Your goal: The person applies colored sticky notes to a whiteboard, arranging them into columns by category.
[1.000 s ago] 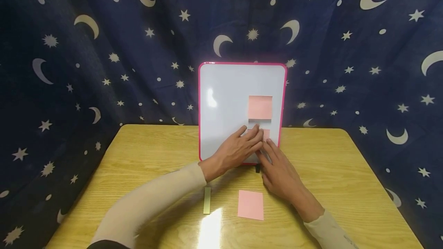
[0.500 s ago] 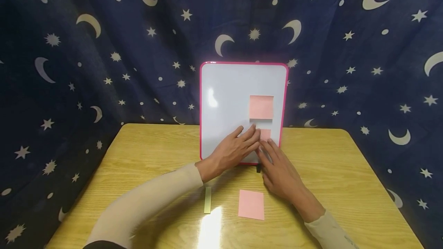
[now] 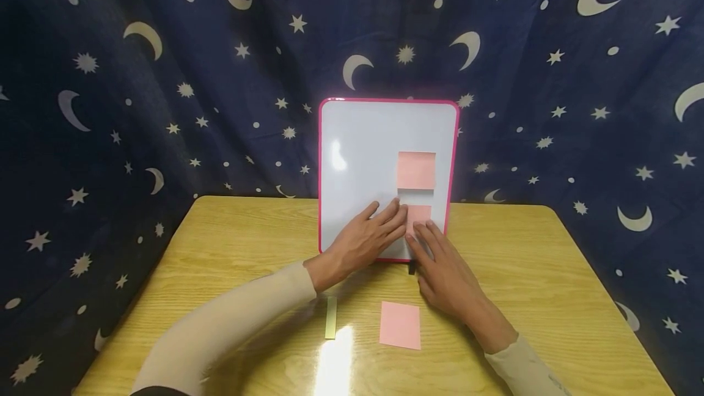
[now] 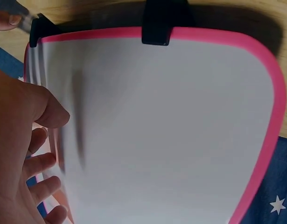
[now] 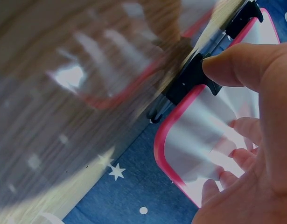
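A whiteboard (image 3: 363,133) with a pink rim stands upright on the table. One pink sticky note (image 3: 416,170) is on its right half, its lower edge casting a shadow. Below that is a second pink sticky note (image 3: 420,213), partly covered by both hands. My left hand (image 3: 363,238) reaches over from the left, extended fingertips at this note's left side. The fingers of my right hand (image 3: 444,271) lie over its lower part. In the right wrist view, the right thumb (image 5: 236,65) is at a black stand foot (image 5: 190,79) under the board.
Another pink sticky note (image 3: 399,325) lies flat on the wooden table (image 3: 247,231), in front of the board. To its left is a narrow yellow-green strip (image 3: 330,318). A dark blue curtain (image 3: 264,78) with moons and stars hangs behind the table.
My left hand has slid a little to the left, uncovering more of the lower sticky note. My right hand stays nearly in place.
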Demonstrator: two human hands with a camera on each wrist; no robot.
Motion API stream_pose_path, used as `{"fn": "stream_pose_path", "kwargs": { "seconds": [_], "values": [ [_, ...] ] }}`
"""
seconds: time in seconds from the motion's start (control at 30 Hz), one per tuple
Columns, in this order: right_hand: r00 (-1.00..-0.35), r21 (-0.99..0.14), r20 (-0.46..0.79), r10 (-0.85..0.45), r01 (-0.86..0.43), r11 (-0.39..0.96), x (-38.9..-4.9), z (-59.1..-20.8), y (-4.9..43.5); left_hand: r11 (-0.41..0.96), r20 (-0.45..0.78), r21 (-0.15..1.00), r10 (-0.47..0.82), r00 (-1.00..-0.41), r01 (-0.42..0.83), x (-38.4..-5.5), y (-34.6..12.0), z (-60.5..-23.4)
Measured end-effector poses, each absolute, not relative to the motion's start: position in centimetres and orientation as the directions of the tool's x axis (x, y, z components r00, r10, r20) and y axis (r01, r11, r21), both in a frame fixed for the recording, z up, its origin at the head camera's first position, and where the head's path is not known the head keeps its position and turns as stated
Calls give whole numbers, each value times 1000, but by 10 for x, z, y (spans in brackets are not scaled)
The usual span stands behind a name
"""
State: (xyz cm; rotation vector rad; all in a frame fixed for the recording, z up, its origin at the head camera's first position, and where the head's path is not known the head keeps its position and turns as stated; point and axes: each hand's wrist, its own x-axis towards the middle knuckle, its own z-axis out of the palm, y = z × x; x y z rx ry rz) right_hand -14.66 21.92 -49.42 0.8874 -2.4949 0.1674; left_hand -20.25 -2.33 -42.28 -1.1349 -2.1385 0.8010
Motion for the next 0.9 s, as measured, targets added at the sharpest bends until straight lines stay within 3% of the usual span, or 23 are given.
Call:
{"fn": "stream_pose_path", "kwargs": {
  "seconds": [0.43, 0.9],
  "values": [
    [-657, 57, 489, -573, -632, 773, -147, -494, 219, 487, 209, -701, 839, -502, 521, -200, -36, -425],
    [-660, 50, 487, -572, -633, 773, -147, -494, 219, 509, 265, -716, 831, -488, 477, -194, -43, -431]
  ]
}}
